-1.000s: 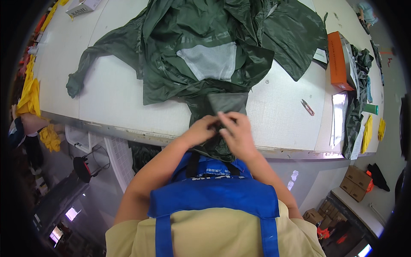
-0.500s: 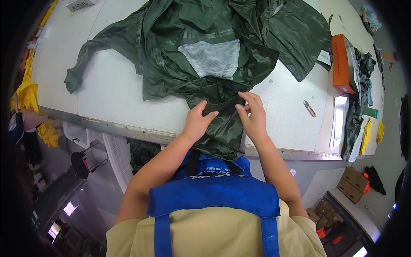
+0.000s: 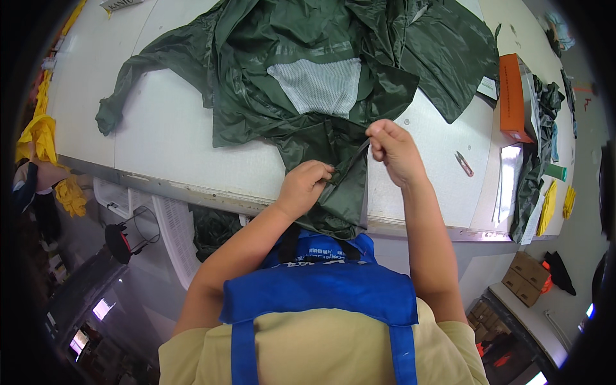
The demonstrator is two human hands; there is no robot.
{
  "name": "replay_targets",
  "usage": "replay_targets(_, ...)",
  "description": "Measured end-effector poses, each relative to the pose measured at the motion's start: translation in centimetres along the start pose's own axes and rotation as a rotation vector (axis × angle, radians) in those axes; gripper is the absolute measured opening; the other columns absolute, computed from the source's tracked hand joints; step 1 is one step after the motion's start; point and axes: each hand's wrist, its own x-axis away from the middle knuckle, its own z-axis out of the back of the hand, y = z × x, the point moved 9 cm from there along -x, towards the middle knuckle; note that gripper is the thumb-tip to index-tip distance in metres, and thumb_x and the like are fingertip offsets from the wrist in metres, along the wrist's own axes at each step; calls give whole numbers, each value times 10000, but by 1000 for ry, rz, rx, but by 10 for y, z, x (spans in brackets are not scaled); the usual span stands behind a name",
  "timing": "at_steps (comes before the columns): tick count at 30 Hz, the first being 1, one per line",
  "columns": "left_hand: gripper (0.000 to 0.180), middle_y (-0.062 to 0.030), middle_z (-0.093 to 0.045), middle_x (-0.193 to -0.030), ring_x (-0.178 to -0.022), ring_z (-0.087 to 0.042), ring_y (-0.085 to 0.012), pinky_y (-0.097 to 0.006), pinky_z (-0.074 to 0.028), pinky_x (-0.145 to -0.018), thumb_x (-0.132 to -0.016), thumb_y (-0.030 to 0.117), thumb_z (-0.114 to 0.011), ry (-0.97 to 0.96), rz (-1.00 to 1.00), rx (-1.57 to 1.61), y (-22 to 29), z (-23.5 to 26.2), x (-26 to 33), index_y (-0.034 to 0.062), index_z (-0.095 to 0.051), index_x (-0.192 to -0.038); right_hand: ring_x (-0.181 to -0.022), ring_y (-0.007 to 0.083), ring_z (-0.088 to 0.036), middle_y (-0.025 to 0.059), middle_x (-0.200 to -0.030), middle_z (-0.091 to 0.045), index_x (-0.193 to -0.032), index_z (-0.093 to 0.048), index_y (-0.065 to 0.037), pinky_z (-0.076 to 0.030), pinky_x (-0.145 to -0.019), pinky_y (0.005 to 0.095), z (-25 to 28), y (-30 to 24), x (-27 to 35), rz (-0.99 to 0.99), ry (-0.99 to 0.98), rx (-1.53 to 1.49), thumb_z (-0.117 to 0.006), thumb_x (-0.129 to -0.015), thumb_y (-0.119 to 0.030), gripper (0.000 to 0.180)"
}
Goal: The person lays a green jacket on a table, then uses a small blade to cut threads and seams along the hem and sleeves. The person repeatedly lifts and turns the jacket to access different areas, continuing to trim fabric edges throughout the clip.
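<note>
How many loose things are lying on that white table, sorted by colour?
Dark green: 2, the big jacket pinched by the left hand and right hand, plus a bundle at the table's right edge
Orange: 1, a box
Silver: 1, small snips
Total: 4

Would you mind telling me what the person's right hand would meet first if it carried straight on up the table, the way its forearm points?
Probably the dark green jacket: the right hand already pinches its edge, and more folds lie just beyond. Depth is hard to judge.
</note>
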Motion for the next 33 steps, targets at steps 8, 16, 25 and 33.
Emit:
replay_targets(8,240,-122,-653,-977,-896,-631,-321,-351,-511,-767,-697,-65,-606,59,48,69,-5,9,-2,45,-566,-906,-601,46,-361,-63,-663,-402,-876,-567,-52,-293,-577,197,73,-22,28,219,260,163,-531,-948,-159,134)
replay_targets(16,488,-129,-458,-1369,-1252,-452,-258,-430,-336,-1047,-810,80,-554,-5,-373,-836,49,-13,-32,86,-513,-1296,-653,147,-500,30,-701,-502,-861,-561,-40,-445,-733,312,62,-5,19,275,278,18,-510,-957,-147,153)
replay_targets(25,639,-97,-320,-1497,-1391,-278,-272,-409,-227,-1139,-896,347,-540,-423,-253,-701,8,-83,-45,46,-345,-1425,-734,358,-631,182,-791,-651,-889,-627,-28,-507,-664,439,40,-1,8,447,203,1259,-612,-850,-117,98)
replay_targets(33,696,-70,-256,-1535,-1426,-197,-236,-379,-117,-1172,-919,454,-472,-527,-136,-747,-16,-90,-39,87,-271,-1475,-651,224,-617,115,-759,-661,-884,-669,-27,-481,-617,343,62,19,4,324,210,905,-598,-876,-139,133)
